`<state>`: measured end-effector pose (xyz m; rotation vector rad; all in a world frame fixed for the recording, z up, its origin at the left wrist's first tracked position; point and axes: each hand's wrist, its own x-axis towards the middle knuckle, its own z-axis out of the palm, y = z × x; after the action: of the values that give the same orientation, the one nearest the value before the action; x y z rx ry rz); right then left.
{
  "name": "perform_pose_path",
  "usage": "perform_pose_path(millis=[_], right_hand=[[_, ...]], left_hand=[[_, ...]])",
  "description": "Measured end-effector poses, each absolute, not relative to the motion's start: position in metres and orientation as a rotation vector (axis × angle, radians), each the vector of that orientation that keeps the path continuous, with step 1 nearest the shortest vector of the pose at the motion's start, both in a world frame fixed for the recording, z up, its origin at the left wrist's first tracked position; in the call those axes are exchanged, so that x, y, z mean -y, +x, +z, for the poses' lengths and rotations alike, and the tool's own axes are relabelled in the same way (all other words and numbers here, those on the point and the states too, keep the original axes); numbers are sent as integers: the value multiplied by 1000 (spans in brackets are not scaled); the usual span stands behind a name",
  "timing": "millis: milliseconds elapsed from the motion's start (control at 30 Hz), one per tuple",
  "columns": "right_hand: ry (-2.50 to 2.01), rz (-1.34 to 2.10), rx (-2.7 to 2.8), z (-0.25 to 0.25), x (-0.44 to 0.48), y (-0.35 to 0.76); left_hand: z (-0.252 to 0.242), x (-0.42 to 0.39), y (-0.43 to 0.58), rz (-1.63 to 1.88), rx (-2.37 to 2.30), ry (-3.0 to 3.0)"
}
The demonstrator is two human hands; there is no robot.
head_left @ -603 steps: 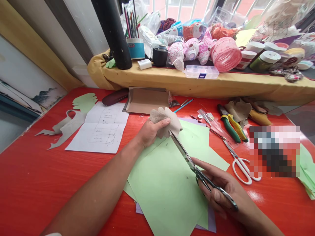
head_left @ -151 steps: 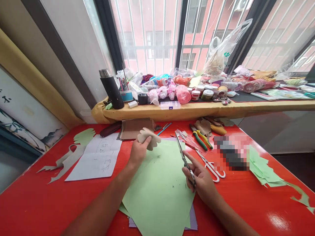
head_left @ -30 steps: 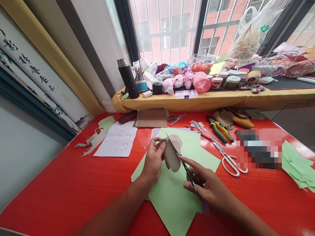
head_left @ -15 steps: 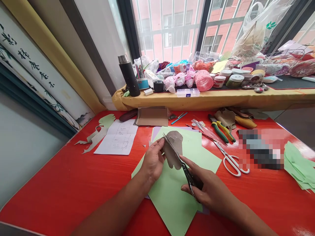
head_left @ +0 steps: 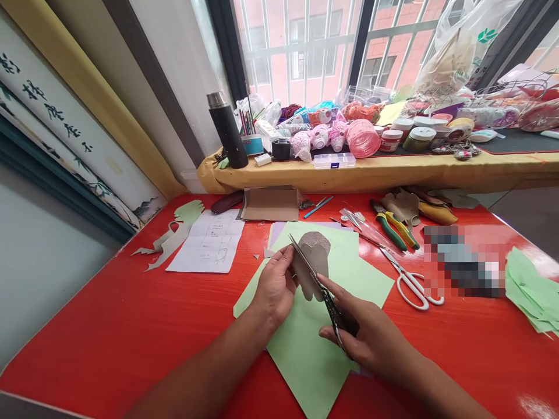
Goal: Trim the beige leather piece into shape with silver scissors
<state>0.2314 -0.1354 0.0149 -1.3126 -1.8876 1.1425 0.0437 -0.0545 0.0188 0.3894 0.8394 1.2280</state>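
Note:
My left hand [head_left: 275, 285] pinches a beige scalloped leather piece [head_left: 315, 256] by its left edge, holding it above green paper sheets [head_left: 305, 343] on the red table [head_left: 109, 326]. My right hand [head_left: 364, 334] grips metal scissors [head_left: 317, 285]. Their blades lie across the leather piece, with the tip pointing up and left toward my left fingers.
White-handled scissors [head_left: 413, 285], green and yellow pliers [head_left: 393, 230] and leather scraps lie to the right. A drawn paper pattern [head_left: 209, 244] and cut-outs lie at left. A cardboard piece [head_left: 271, 203] sits at the back. The window ledge holds a black flask [head_left: 225, 131], jars and yarn.
Over the last second the scissors' blades have slid further across the leather piece, and both hands have shifted slightly. Earlier, the scissors were held apart from the piece.

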Motion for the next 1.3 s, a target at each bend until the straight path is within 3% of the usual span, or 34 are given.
perform_pose_path(millis=[567,1300], right_hand=[[-1190,1418,1597,17,134,235],[-1397,1011,2023,19,138,232]], left_hand=[[25,52,40,1267,-919,404],[18,53,40,1299,-948,478]])
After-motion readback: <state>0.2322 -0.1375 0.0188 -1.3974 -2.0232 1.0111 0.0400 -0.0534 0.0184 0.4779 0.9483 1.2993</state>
